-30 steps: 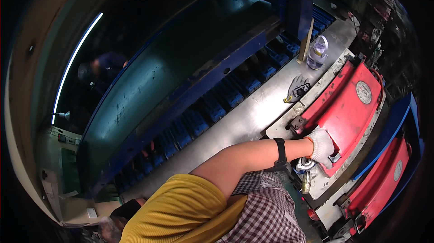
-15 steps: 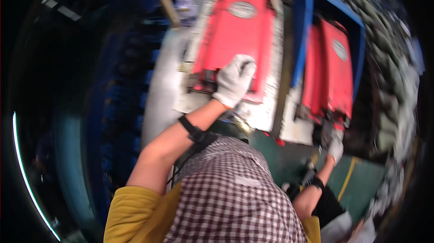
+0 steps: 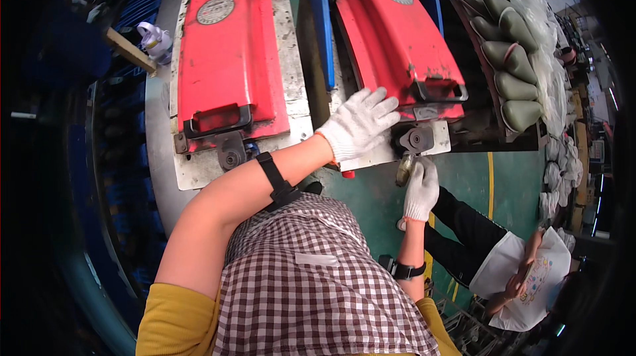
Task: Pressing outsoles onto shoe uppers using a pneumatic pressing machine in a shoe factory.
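Note:
My left hand (image 3: 358, 124), in a white knit glove, is open with fingers spread. It lies at the near left corner of the right red machine cover (image 3: 397, 45), by the pale base plate (image 3: 371, 157). My right hand (image 3: 422, 189), gloved the same way, is closed at a worn metal knob (image 3: 405, 170) below that cover's near end. A dark metal bracket (image 3: 417, 138) with a round pivot sits just above the knob. The left red machine cover (image 3: 222, 58) rests lowered on its own plate, a black handle (image 3: 218, 121) at its near end.
A blue metal frame (image 3: 321, 25) stands around the right machine. Several olive-green boot-shaped pieces (image 3: 520, 84) line a rack at the right. Another person (image 3: 510, 270) is at lower right on the green floor (image 3: 371, 203). A pale bottle (image 3: 156, 43) stands at far left.
My left hand has left the left red cover and moved right to the right one, its fingers spreading. My right hand stays at the right machine's near end. The view has shifted right.

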